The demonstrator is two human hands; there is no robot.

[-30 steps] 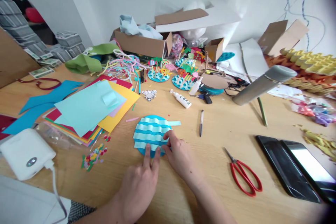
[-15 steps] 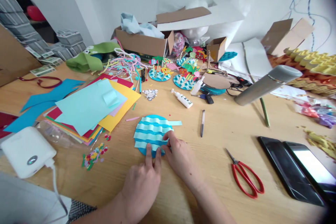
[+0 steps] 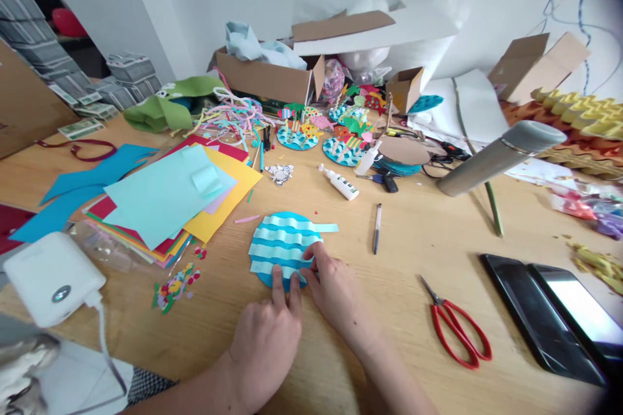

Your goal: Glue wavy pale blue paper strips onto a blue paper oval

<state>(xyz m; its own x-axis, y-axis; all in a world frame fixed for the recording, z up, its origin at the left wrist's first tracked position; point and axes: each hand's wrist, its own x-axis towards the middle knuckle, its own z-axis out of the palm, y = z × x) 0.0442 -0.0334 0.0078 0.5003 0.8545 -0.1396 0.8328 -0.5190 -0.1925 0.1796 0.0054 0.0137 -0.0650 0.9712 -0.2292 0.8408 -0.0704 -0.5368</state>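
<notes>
A round blue disc (image 3: 286, 216) lies on the table, crossed by several wavy light-blue paper strips (image 3: 277, 253). The top strip (image 3: 327, 227) sticks out past the disc's right edge. With its index and middle fingers stretched out, my left hand (image 3: 272, 331) presses the lowest strip (image 3: 263, 267) onto the disc; its other fingers are curled under. My right hand (image 3: 335, 285) has thumb and forefinger pinched at the right end of the lower strips, and the fingers partly cover that end. Beyond the disc lie a white glue bottle (image 3: 341, 183) and a pen (image 3: 378, 229).
Red-handled scissors (image 3: 460, 331) and two dark phones (image 3: 540, 318) lie at the right, near a grey flask (image 3: 501, 157). Coloured paper sheets (image 3: 160, 194), paper scraps (image 3: 175, 285) and a white power bank (image 3: 54, 279) are at the left. Decorated fish discs (image 3: 298, 138) stand farther back.
Both hands stay at the disc with hardly any movement. The view has shifted slightly. A blurred pale grey thing has come into the lower left corner.
</notes>
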